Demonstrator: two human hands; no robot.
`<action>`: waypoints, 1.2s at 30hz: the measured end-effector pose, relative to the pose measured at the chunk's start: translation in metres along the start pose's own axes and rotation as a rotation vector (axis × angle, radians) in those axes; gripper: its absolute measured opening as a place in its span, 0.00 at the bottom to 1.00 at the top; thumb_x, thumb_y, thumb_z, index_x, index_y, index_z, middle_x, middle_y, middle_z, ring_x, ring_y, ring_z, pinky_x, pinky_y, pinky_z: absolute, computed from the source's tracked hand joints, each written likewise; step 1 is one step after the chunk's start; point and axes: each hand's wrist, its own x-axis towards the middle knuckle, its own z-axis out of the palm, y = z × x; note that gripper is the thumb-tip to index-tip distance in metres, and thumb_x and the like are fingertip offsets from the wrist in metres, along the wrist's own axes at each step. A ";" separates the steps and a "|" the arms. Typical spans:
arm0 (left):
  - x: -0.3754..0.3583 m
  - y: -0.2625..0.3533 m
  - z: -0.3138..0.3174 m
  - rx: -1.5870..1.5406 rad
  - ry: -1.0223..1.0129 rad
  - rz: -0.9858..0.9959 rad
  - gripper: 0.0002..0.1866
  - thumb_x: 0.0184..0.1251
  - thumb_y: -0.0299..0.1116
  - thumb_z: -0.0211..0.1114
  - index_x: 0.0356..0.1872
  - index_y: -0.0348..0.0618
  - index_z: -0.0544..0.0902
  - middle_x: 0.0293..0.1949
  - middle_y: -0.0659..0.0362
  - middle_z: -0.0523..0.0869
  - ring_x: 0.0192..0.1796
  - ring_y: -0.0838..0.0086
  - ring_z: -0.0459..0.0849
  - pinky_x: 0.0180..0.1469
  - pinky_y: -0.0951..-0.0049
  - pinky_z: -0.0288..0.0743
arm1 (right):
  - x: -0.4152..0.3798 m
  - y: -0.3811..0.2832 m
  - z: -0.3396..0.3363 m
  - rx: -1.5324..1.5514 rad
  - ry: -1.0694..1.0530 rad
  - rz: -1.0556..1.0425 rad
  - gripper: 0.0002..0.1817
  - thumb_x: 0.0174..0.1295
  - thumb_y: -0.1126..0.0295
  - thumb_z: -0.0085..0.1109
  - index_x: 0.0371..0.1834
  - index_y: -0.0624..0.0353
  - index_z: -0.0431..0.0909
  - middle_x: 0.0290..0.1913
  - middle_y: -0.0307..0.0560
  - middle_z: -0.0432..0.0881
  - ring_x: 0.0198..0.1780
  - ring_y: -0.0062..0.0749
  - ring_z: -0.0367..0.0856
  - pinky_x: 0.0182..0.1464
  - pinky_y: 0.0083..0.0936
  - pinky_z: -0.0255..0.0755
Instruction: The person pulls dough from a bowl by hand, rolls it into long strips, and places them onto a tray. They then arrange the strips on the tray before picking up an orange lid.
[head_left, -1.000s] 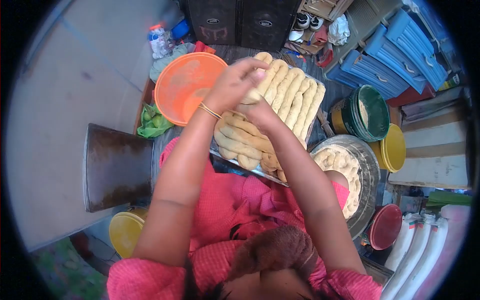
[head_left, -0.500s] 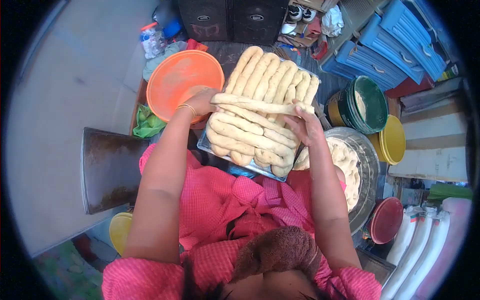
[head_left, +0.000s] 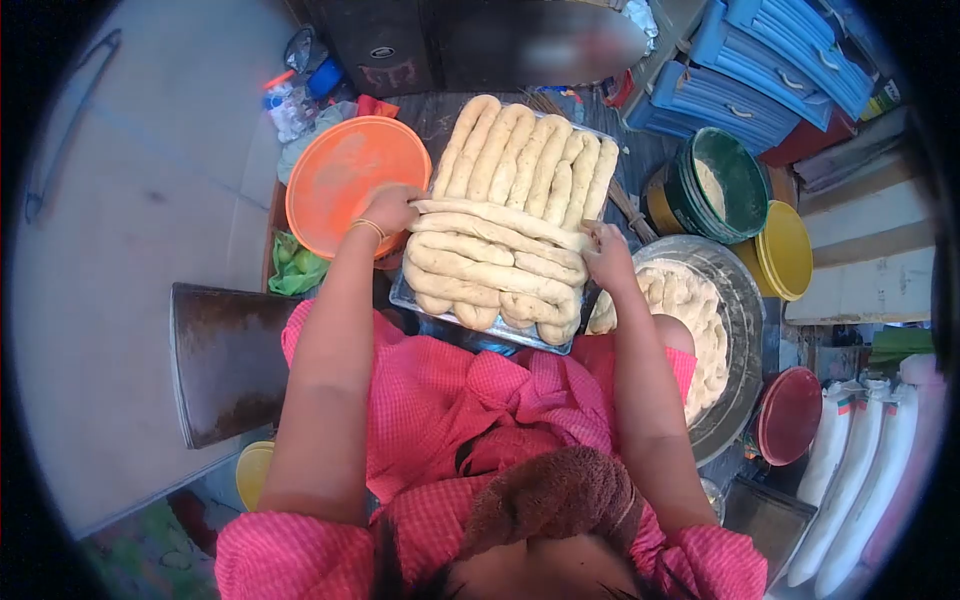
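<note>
A long dough strand [head_left: 500,214] stretches crosswise over the stack of dough strips. My left hand [head_left: 392,208] pinches its left end beside the orange lid. At its right end, the fingers of my right hand [head_left: 607,254] are closed on the same strand, near the tray's right side. Beneath it, lengthwise dough strips [head_left: 510,155] fill the far part of the metal tray [head_left: 408,298]. More strips [head_left: 490,285] lie crosswise on the near part, on top of the lower layer.
An orange round lid or basin [head_left: 350,180] stands left of the tray. To the right is a large metal basin [head_left: 735,400] holding pale dough [head_left: 690,290]. A green bucket [head_left: 745,205], a yellow lid [head_left: 785,250] and blue drawers [head_left: 740,95] are farther right.
Both hands have lowered the dough strand onto the stack, its right end coming down and nearer me. The camera view has shifted slightly.
</note>
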 end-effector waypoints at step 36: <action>-0.008 0.185 0.103 -0.060 -0.007 0.467 0.26 0.67 0.49 0.46 0.57 0.39 0.70 0.63 0.42 0.61 0.68 0.54 0.56 0.68 0.63 0.46 | -0.011 -0.056 -0.051 -0.159 -0.195 -0.088 0.29 0.51 0.56 0.59 0.56 0.56 0.68 0.56 0.54 0.67 0.58 0.47 0.66 0.56 0.43 0.62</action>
